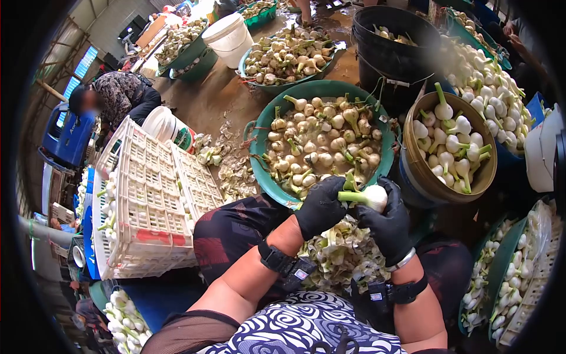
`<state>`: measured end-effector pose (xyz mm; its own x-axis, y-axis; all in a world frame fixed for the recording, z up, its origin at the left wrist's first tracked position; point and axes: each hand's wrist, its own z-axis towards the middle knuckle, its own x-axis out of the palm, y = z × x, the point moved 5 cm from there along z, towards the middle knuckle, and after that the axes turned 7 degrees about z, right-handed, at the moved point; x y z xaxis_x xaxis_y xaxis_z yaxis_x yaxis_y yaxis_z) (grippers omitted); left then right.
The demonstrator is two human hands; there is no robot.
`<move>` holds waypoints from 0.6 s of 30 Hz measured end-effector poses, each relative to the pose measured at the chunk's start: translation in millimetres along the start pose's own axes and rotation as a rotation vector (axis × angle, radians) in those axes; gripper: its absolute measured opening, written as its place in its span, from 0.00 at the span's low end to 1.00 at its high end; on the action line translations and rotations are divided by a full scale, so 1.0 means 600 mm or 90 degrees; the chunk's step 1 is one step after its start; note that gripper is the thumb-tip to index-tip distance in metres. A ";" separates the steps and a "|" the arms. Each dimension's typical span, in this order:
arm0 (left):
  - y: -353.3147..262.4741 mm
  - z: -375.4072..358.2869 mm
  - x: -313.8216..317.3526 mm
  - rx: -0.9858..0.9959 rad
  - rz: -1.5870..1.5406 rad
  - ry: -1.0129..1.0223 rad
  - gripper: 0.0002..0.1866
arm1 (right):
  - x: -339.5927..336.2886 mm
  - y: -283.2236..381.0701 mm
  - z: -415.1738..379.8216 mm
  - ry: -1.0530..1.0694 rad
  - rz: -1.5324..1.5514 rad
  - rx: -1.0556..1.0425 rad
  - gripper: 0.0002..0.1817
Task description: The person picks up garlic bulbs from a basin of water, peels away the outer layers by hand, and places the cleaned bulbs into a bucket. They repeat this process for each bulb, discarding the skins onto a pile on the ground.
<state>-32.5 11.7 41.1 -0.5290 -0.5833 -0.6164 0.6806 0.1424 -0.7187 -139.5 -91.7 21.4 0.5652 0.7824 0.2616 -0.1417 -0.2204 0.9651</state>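
A white garlic bulb (374, 198) with a thick green stem is held in front of me, above my lap. The gloved fingers of my right hand (389, 221) wrap round the bulb from the right. At the stem's end, the black-gloved fingers of my left hand (322, 205) are closed, pinching the stem or a strip of its peel. Just beyond both hands stands a green tub (257, 154) of garlic bulbs in murky water. Below them, a heap of peeled-off garlic skins (345, 251) lies in my lap.
To the right, a tan bucket (413, 166) holds cleaned bulbs, beside a large pile of white garlic (480, 82). White plastic crates (150, 200) stand on the left. Behind the tub are a black bucket (383, 62) and another full basin (277, 88). Another person (121, 97) bends down at left.
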 end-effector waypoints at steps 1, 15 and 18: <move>-0.009 0.003 -0.003 0.003 0.041 0.048 0.14 | -0.010 0.004 -0.002 -0.012 -0.276 -0.062 0.24; 0.045 -0.051 0.002 -0.460 -0.570 0.100 0.16 | 0.007 -0.002 -0.011 0.141 0.357 0.345 0.21; 0.013 -0.031 0.004 -0.389 -0.653 0.022 0.18 | 0.017 0.004 -0.010 0.117 0.367 0.322 0.20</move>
<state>-37.8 26.2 28.0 -0.7045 -0.6269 0.3327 -0.4164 -0.0144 -0.9090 -139.2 -80.8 26.3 0.3650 0.5383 0.7596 0.0410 -0.8244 0.5645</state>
